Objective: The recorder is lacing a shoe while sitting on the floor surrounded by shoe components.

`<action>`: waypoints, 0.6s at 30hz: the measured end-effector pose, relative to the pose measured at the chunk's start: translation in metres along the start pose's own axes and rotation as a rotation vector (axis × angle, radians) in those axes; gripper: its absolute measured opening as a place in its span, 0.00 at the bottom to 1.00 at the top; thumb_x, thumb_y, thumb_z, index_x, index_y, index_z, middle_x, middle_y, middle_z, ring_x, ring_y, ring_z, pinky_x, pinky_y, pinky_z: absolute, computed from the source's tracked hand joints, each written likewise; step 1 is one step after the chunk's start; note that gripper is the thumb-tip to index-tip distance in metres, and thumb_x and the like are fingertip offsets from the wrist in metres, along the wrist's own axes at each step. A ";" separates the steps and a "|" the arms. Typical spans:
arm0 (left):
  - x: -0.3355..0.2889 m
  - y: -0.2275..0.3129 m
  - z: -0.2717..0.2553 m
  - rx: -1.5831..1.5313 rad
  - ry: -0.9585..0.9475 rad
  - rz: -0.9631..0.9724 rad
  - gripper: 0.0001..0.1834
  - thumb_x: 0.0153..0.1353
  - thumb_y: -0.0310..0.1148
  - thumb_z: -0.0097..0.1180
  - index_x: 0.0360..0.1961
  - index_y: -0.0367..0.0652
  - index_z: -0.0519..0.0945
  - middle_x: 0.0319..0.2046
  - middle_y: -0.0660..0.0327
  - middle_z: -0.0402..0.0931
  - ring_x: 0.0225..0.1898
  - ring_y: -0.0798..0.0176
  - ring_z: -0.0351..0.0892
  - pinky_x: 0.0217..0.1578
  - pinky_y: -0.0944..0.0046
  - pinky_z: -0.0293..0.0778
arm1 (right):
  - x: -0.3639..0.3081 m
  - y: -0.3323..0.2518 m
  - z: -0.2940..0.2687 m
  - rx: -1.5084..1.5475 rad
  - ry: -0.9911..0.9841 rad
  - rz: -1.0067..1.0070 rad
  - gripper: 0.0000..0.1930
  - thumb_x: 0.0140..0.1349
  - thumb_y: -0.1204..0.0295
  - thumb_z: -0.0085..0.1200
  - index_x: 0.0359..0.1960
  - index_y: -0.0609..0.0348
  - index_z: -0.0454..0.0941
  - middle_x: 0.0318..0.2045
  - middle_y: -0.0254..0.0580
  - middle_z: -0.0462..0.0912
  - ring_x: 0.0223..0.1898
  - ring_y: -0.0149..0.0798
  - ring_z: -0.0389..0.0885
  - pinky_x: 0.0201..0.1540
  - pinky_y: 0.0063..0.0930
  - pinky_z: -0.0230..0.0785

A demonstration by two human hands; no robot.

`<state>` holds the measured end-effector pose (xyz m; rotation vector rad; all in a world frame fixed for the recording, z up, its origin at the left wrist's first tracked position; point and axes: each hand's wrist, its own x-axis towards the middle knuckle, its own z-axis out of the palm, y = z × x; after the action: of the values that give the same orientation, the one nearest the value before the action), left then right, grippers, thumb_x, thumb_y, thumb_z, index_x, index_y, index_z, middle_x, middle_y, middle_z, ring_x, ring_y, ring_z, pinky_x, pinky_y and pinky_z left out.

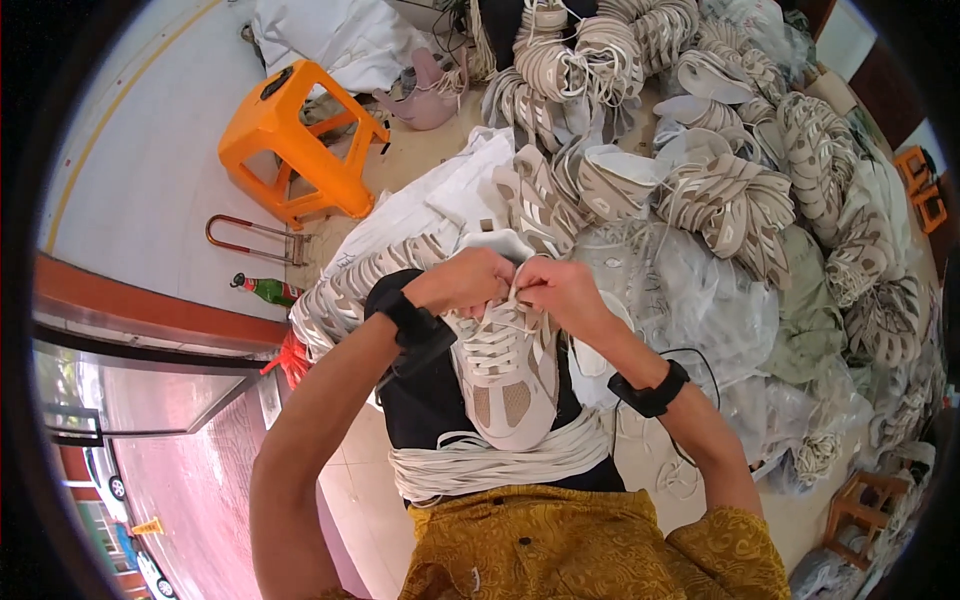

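Note:
A beige and white sneaker upper (510, 390) lies across my lap, toe toward me, with white lace (492, 345) threaded in rows up its front. My left hand (472, 283) is closed at the top eyelets, its fingertips pinching the lace. Right beside it, my right hand (562, 292) pinches the lace between thumb and finger. The fingers partly hide the upper's collar. A thick bundle of loose white laces (500, 468) rests over my thighs, just below the toe.
Stacked beige shoe uppers (725, 205) are heaped ahead and to the right, among clear plastic bags (715, 300). An orange stool (300, 140) stands at the far left, near a green bottle (268, 290). More uppers (355, 290) lie beside my left leg.

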<state>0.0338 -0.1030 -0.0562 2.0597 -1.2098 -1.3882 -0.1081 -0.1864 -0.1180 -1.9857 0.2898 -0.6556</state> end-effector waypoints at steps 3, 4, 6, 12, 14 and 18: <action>0.000 0.004 0.000 0.033 -0.076 0.023 0.08 0.45 0.25 0.45 0.25 0.35 0.76 0.13 0.62 0.70 0.10 0.68 0.71 0.11 0.69 0.66 | 0.001 -0.002 -0.008 0.186 -0.073 0.232 0.02 0.43 0.78 0.52 0.21 0.61 0.72 0.18 0.46 0.75 0.21 0.43 0.75 0.23 0.28 0.67; 0.001 0.004 0.001 0.060 -0.063 0.010 0.08 0.45 0.25 0.44 0.25 0.35 0.76 0.13 0.63 0.70 0.10 0.69 0.70 0.10 0.69 0.66 | 0.002 -0.003 -0.006 0.049 -0.064 0.141 0.03 0.43 0.78 0.52 0.21 0.61 0.72 0.18 0.45 0.75 0.20 0.41 0.76 0.23 0.27 0.66; 0.001 0.006 0.002 0.088 -0.055 -0.003 0.08 0.46 0.25 0.44 0.25 0.35 0.76 0.13 0.63 0.69 0.10 0.70 0.70 0.10 0.69 0.66 | 0.003 -0.002 -0.001 -0.089 -0.052 0.053 0.03 0.43 0.77 0.53 0.22 0.61 0.73 0.17 0.44 0.75 0.20 0.38 0.76 0.23 0.27 0.66; -0.002 -0.010 0.009 0.510 0.197 0.405 0.05 0.46 0.24 0.45 0.19 0.36 0.74 0.16 0.50 0.73 0.19 0.53 0.75 0.20 0.59 0.71 | 0.009 0.001 -0.007 0.227 -0.085 0.251 0.07 0.45 0.79 0.51 0.29 0.61 0.73 0.16 0.38 0.75 0.17 0.29 0.73 0.20 0.23 0.64; -0.007 -0.015 0.005 0.814 0.416 0.442 0.04 0.49 0.25 0.45 0.24 0.38 0.72 0.15 0.48 0.71 0.19 0.48 0.74 0.21 0.56 0.69 | 0.016 -0.008 -0.022 0.794 -0.202 0.570 0.10 0.46 0.82 0.51 0.33 0.63 0.72 0.18 0.38 0.74 0.17 0.28 0.71 0.19 0.20 0.61; -0.016 -0.028 -0.036 0.942 0.793 0.465 0.05 0.51 0.28 0.43 0.23 0.39 0.70 0.16 0.48 0.71 0.22 0.46 0.73 0.23 0.51 0.68 | 0.014 0.000 -0.038 1.289 -0.155 0.564 0.21 0.49 0.82 0.48 0.47 0.68 0.64 0.28 0.50 0.77 0.21 0.35 0.75 0.25 0.21 0.67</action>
<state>0.0756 -0.0803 -0.0509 2.2266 -1.9138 0.3216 -0.1174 -0.2214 -0.0997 -0.6504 0.2205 -0.1843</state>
